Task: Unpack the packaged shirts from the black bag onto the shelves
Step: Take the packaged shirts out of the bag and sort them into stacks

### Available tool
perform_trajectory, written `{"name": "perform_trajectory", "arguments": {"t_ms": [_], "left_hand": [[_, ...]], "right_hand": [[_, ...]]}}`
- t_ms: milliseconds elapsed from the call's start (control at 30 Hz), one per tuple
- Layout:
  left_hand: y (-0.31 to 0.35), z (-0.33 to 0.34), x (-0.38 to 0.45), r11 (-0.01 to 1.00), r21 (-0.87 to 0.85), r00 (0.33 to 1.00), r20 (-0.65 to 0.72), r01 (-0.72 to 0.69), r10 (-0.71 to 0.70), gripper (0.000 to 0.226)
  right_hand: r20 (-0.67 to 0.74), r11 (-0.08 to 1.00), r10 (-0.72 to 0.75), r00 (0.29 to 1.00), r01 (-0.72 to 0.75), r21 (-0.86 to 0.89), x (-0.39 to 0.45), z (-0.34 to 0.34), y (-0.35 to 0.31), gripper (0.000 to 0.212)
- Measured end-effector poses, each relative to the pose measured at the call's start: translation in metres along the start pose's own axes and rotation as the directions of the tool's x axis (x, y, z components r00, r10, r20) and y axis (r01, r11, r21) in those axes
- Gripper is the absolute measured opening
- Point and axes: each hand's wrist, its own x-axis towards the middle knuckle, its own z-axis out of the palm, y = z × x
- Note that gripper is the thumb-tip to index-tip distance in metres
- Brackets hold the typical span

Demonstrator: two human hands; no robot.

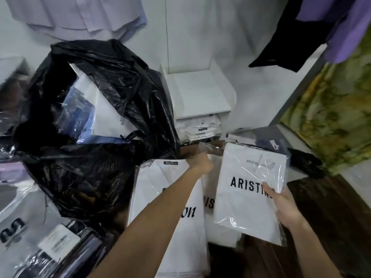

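Note:
A large black bag stands open at the left, with white and blue packaged shirts showing inside. My right hand grips a white packaged shirt printed "ARISTINO" by its right edge, held up and tilted. My left hand reaches forward with curled fingers, pinching the top corner of another white packaged shirt that lies below it. A third white packaged shirt lies between the two. A white shelf unit stands behind, with folded white shirts stacked in its lower compartment.
Clear-wrapped garments lie at the lower left. Dark packaged shirts and a black item rest at the right on a dark wooden floor. Purple and black clothes hang above right, pale shirts above left.

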Motion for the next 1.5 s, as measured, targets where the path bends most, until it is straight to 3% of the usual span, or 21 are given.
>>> {"name": "perform_trajectory", "arguments": {"t_ms": [100, 167, 300, 400, 533, 667, 733, 833, 933, 1067, 1200, 1267, 1333, 1433, 1500], "left_hand": [[0.003, 0.010, 0.014, 0.972, 0.217, 0.995, -0.043, 0.094, -0.086, 0.054], [-0.004, 0.012, 0.026, 0.965, 0.227, 0.991, -0.078, 0.127, -0.112, 0.050], [-0.011, 0.006, 0.033, 0.986, 0.067, 0.987, -0.067, 0.154, -0.149, 0.031], [-0.017, -0.002, 0.038, 0.987, 0.106, 0.992, -0.054, 0.120, -0.115, 0.044], [-0.020, -0.014, 0.039, 0.995, 0.016, 0.995, -0.018, 0.095, -0.095, 0.036], [-0.013, -0.038, 0.028, 0.999, 0.047, 0.993, -0.119, -0.014, 0.019, 0.030], [-0.009, -0.052, 0.025, 0.991, -0.020, 0.974, -0.185, -0.136, 0.130, 0.041], [0.006, -0.073, 0.010, 0.921, -0.205, 0.935, -0.200, -0.331, 0.291, 0.020], [0.027, -0.096, -0.006, 0.832, -0.301, 0.877, -0.284, -0.465, 0.387, 0.018], [0.051, -0.129, -0.029, 0.759, -0.305, 0.806, -0.373, -0.575, 0.460, 0.030], [0.071, -0.164, -0.057, 0.673, -0.356, 0.748, -0.464, -0.649, 0.475, 0.024], [0.077, -0.181, -0.068, 0.631, -0.371, 0.721, -0.488, -0.682, 0.492, 0.022], [0.077, -0.195, -0.077, 0.609, -0.359, 0.697, -0.497, -0.707, 0.517, 0.023], [0.064, -0.206, -0.087, 0.609, -0.375, 0.705, -0.506, -0.699, 0.497, 0.027], [0.049, -0.211, -0.091, 0.622, -0.400, 0.725, -0.523, -0.673, 0.449, 0.029]], "right_hand": [[-0.007, 0.999, -0.036, 0.999, 0.036, -0.024, 0.001, -0.017, 0.012, 0.038], [0.013, 0.998, -0.054, 0.998, 0.055, -0.027, 0.001, -0.025, 0.019, 0.040], [0.057, 0.997, -0.058, 0.997, 0.061, -0.048, 0.000, -0.035, 0.032, 0.041], [0.050, 0.998, -0.051, 0.997, 0.053, -0.038, -0.001, -0.034, 0.034, 0.040], [0.043, 0.999, -0.019, 0.999, 0.020, -0.027, -0.001, -0.030, 0.024, 0.041], [0.030, 0.997, 0.021, 0.999, -0.018, -0.077, 0.006, -0.019, 0.018, 0.043], [-0.007, 0.993, 0.006, 1.000, -0.007, -0.119, 0.012, -0.008, 0.021, 0.042], [-0.058, 0.982, 0.028, 0.998, -0.039, -0.184, 0.023, 0.009, 0.029, 0.048], [-0.071, 0.962, 0.035, 0.997, -0.053, -0.266, 0.029, 0.028, 0.034, 0.055], [-0.117, 0.903, -0.001, 0.993, -0.049, -0.427, 0.033, 0.043, 0.037, 0.067], [-0.138, 0.742, -0.120, 0.983, -0.004, -0.670, 0.037, 0.063, 0.022, 0.091], [-0.095, 0.791, -0.202, 0.975, 0.106, -0.602, 0.035, 0.081, -0.007, 0.087], [0.010, 0.891, -0.274, 0.962, 0.258, -0.373, 0.034, 0.102, -0.042, 0.071], [0.187, 0.958, -0.275, 0.943, 0.285, -0.028, 0.032, 0.132, -0.096, 0.084], [0.358, 0.956, -0.282, 0.890, 0.291, 0.030, 0.024, 0.156, -0.125, 0.086]]}}
